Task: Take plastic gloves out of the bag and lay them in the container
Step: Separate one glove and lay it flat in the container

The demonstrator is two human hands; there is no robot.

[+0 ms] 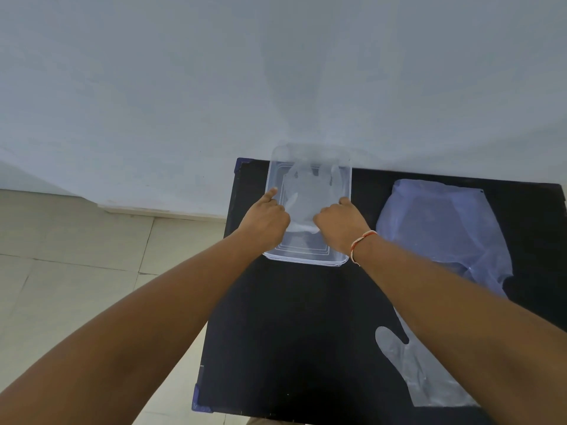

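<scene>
A clear plastic container (310,261) stands at the far left of the black table. A thin clear glove (310,191) lies flat inside it, fingers pointing away from me. My left hand (266,220) and my right hand (340,223) both reach into the container and pinch the glove's near edge. A flat clear bag (441,222) lies to the right of the container. Another clear glove (408,372) lies on the table near me, partly under my right forearm.
The black table (291,332) has blue corner guards and stands against a pale wall (214,87). A tiled floor (76,256) lies to the left, beyond the table's edge. A red and white thread band circles my right wrist.
</scene>
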